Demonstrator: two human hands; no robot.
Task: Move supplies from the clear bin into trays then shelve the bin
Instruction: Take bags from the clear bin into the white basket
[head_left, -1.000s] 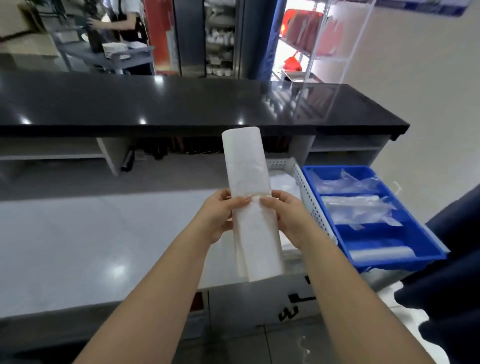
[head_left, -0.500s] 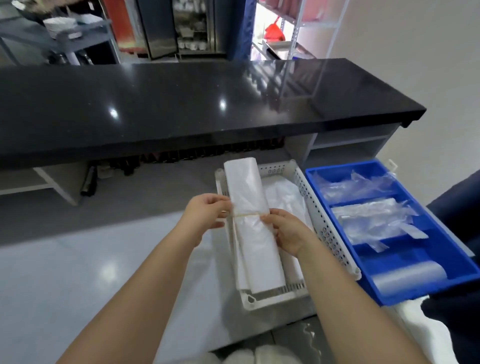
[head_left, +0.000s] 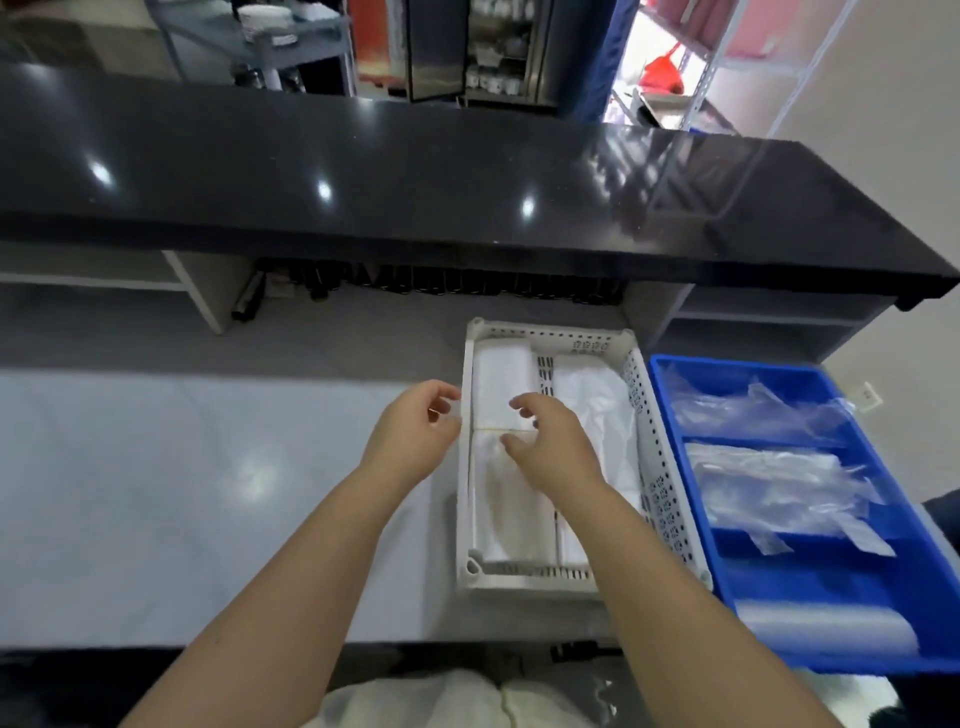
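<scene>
1. Head view, the hands: the left hand (head_left: 415, 441) hovers just beside the left wall of the white perforated plastic tray (head_left: 670, 499), fingers loosely curled and grasping nothing; the right hand (head_left: 550, 452) is spread over the tray, fingers released, so close above the long white roll of folded plastic bags (head_left: 501, 384) that I cannot tell whether a fingertip touches it.

2. Head view, the task's things: that roll lies lengthwise in the tray's left half, bound at its middle by a thin yellowish rubber band (head_left: 491, 429); a looser white stack of plastic bags (head_left: 592, 395) fills the right half; just beside the tray, to the right, sits the blue divided plastic tray (head_left: 675, 415), holding crumpled clear plastic packets (head_left: 753, 410) in its far compartments and a frosted clear roll (head_left: 826, 626) in the nearest one; both trays stand on the pale grey glossy worktop (head_left: 156, 493) under the black polished counter ledge (head_left: 363, 171); the clear bin named in the task is not in view (it may be off-frame).

3. What could go wrong, as a judgement: the band is thin and may slip or snap, letting the roll spring open across both halves; a finger catching the band on withdrawal could drag the roll askew; the blue tray appears to overhang the worktop's near edge, so a nudge could tip it; slick clear packets could slide out.

4. Writing: no brand, label or lettering is legible anywhere.
</scene>
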